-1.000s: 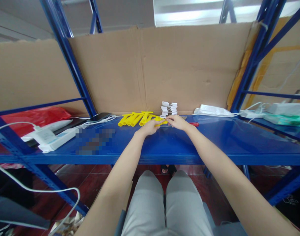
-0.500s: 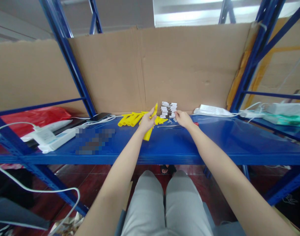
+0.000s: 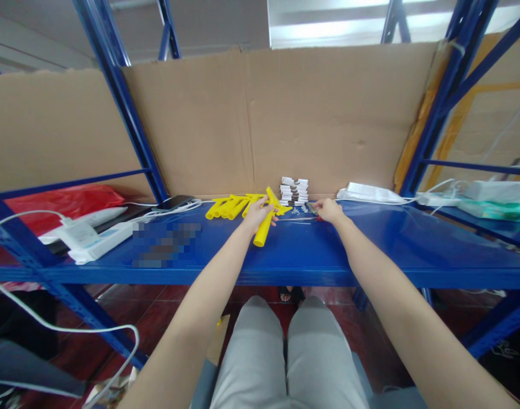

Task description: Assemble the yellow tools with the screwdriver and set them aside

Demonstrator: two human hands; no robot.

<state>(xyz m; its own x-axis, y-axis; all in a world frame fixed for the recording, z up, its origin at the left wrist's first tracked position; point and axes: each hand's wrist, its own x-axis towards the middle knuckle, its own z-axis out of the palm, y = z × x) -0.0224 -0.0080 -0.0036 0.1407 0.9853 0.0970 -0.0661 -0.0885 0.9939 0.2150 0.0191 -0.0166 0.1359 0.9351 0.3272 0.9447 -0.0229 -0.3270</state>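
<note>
My left hand [image 3: 260,215] is closed around a yellow plastic tube [image 3: 263,230], its open round end pointing toward me and its narrow end leaning back. Several similar yellow tubes [image 3: 223,209] lie in a row to the left, and more yellow pieces are partly hidden behind this hand. My right hand [image 3: 330,210] is low over the shelf, fingers closed at the red handle of a screwdriver [image 3: 318,218]. Its thin shaft points left. A small dark bit shows by the fingertips, too blurred to name. Small white parts [image 3: 301,209] lie beside them, before a stack of white pieces [image 3: 294,191].
A cardboard sheet [image 3: 311,113] closes off the back of the blue shelf [image 3: 391,238]. To the right is a white packet [image 3: 368,192] with a cable. On the left lie a phone [image 3: 174,203], a white power strip [image 3: 100,245] and a red bag [image 3: 63,207]. Blue posts stand at both sides.
My right hand has moved right, from the white stack to the screwdriver handle. My left hand has tipped the yellow tube, so its open end now faces me more.
</note>
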